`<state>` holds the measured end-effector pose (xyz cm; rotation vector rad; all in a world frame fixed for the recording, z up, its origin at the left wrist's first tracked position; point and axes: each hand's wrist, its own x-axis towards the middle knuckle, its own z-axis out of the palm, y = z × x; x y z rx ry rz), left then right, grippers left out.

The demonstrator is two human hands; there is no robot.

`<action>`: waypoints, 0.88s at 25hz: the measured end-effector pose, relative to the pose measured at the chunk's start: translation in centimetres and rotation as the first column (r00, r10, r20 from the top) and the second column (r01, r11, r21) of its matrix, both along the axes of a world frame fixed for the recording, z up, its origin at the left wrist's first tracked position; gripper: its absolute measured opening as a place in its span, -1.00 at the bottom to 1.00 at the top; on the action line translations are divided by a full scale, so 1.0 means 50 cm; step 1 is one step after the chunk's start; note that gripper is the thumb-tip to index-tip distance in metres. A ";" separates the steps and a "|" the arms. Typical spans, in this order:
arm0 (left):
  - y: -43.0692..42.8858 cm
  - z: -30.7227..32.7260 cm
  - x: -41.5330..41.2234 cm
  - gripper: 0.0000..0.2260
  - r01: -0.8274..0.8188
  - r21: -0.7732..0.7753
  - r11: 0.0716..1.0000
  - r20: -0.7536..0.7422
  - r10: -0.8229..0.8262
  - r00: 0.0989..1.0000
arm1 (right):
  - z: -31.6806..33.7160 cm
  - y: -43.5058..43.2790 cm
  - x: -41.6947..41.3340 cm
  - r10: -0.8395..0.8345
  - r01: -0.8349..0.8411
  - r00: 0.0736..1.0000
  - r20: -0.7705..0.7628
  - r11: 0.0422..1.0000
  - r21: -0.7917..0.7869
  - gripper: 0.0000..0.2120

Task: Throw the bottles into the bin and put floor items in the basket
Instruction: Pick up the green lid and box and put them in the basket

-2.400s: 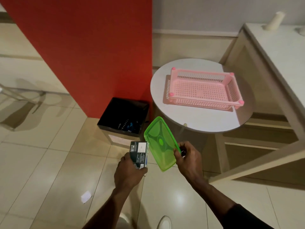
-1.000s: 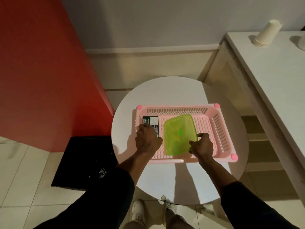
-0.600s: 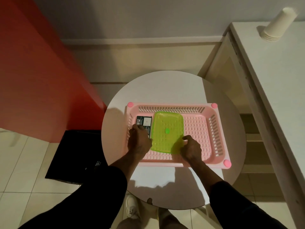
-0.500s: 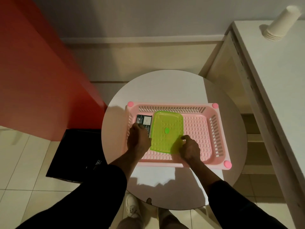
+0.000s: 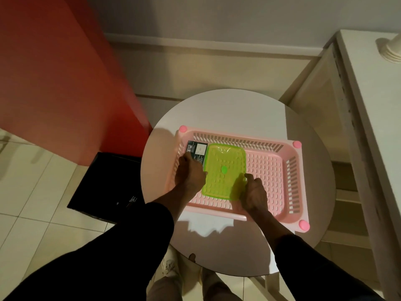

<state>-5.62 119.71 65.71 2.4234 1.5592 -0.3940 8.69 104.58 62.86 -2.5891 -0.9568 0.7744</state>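
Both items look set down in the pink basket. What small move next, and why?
Probably release and lift both hands: the green lid lies flat on the basket floor, the dark box beside it, left hand holding the box, right hand pinching the lid's near edge.

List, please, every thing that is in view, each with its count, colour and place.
table: 1, white, round, centre
basket: 1, pink, on table
lid: 1, green, flat in basket
box: 1, dark, in basket, left of lid
bin: 1, black, on floor left of table
wall: 1, red, left
counter: 1, white, right
cups: 1 stack, white, on counter, top right
sleeves: 2, black, bottom
left grip: 1, bare, holds box
right grip: 1, bare, holds lid's near right corner
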 end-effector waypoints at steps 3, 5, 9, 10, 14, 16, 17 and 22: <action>0.000 0.007 0.003 -0.46 0.078 0.031 0.996 -0.098 -0.075 0.992 | 0.006 -0.002 -0.001 0.019 -0.019 1.000 -0.014 1.000 -0.005 -0.51; -0.003 0.015 0.001 -0.44 0.087 0.024 0.996 -0.092 -0.085 0.992 | 0.014 -0.005 -0.006 0.017 -0.017 1.000 -0.007 0.999 -0.029 -0.48; -0.034 0.046 -0.034 -0.40 0.076 0.018 0.997 0.107 -0.077 0.991 | 0.041 -0.012 -0.035 0.069 -0.068 0.986 0.149 0.998 -0.009 -0.41; -0.048 0.052 -0.048 -0.44 0.105 0.040 0.994 0.151 -0.109 0.982 | 0.050 -0.012 -0.045 0.093 -0.101 0.980 0.177 0.994 0.038 -0.38; -0.092 0.083 -0.117 -0.50 0.183 0.165 0.969 0.263 -0.222 0.939 | 0.095 0.003 -0.099 0.144 -0.199 0.967 0.212 0.942 0.272 -0.39; -0.106 0.092 -0.165 -0.45 0.145 0.203 0.968 0.306 -0.204 0.930 | 0.115 0.017 -0.131 0.216 -0.282 0.949 0.228 0.907 0.312 -0.39; -0.114 0.096 -0.197 -0.41 0.119 0.219 0.969 0.303 -0.183 0.935 | 0.125 0.023 -0.153 0.265 -0.336 0.933 0.244 0.883 0.328 -0.39; -0.158 0.104 -0.384 -0.30 -0.083 0.213 0.973 0.251 0.028 0.967 | 0.159 0.036 -0.298 0.489 -0.564 0.826 0.280 0.725 0.396 -0.40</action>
